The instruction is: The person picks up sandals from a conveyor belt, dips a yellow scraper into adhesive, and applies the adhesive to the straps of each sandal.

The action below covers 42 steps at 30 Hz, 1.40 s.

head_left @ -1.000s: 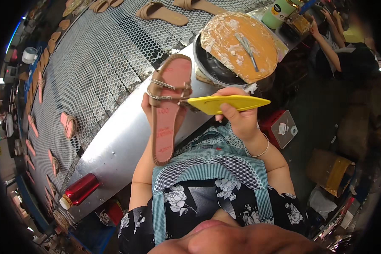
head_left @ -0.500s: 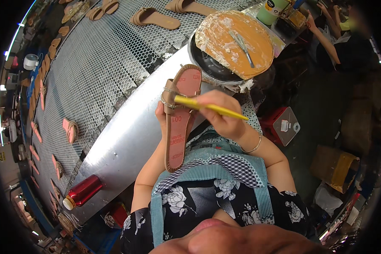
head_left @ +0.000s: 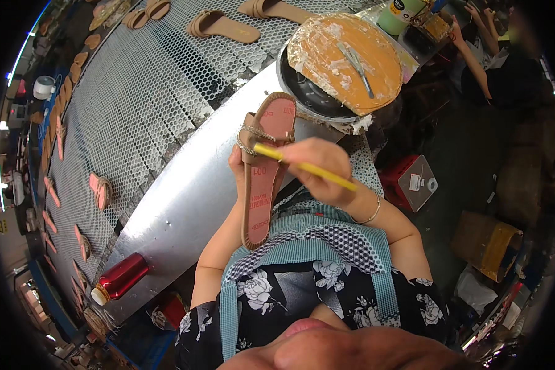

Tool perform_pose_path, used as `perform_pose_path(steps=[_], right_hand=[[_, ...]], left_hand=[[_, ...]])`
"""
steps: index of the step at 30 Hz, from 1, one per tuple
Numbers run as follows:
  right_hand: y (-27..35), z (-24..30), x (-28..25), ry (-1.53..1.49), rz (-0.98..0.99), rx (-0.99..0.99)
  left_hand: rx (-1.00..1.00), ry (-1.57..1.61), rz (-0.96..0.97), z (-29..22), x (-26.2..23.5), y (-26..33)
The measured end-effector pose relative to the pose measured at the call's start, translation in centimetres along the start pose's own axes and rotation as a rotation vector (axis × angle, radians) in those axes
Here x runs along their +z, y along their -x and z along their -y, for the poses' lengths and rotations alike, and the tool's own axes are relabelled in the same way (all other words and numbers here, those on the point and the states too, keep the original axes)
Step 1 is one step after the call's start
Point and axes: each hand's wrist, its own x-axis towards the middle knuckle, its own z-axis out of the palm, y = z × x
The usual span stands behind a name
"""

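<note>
My left hand (head_left: 235,161) grips a tan sandal (head_left: 259,200) from its left side, most of the fingers hidden behind it. The pinkish-red underside faces up, toe end away from me, with glittery trimmed straps at the sides. In my right hand (head_left: 320,168), closed and slightly blurred, is a slim yellow-handled brush (head_left: 336,179). Its tip lies over the strap at the sandal's left edge; whether it touches the strap or the sole, I cannot tell.
Beyond a shiny metal ledge (head_left: 185,179) runs a mesh conveyor (head_left: 148,80) carrying several sandals (head_left: 225,28). A black bowl (head_left: 302,89) with an orange, film-covered lid (head_left: 327,61) stands ahead right, a second brush (head_left: 356,69) on top. A red bottle (head_left: 123,277) lies left.
My right hand has shifted slightly, and the brush handle slopes more steeply down to the right. The sandal stays in my left hand, almost unmoved. Conveyor sandals sit slightly farther left.
</note>
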Motion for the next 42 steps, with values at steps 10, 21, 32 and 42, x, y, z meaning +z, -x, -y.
perform_pose_path(steps=[10, 21, 32, 42], right_hand=[[0.1, 1.2, -0.6, 0.119, 0.157, -0.116], [0.7, 0.4, -0.4, -0.168, 0.066, 0.101], [0.7, -0.6, -0.6, -0.552, -0.294, 0.695], [0.7, -1.1, -1.7, -0.321, -0.245, 0.592]], left_hand=[[0.079, 0.003, -0.015, -0.1, 0.7, -0.4], [0.035, -0.027, 0.113, 0.1, -0.6, -0.5], [-0.034, -0.176, 0.001, -0.2, 0.6, 0.2], [-0.021, -0.137, 0.002, 0.3, 0.3, -0.6]])
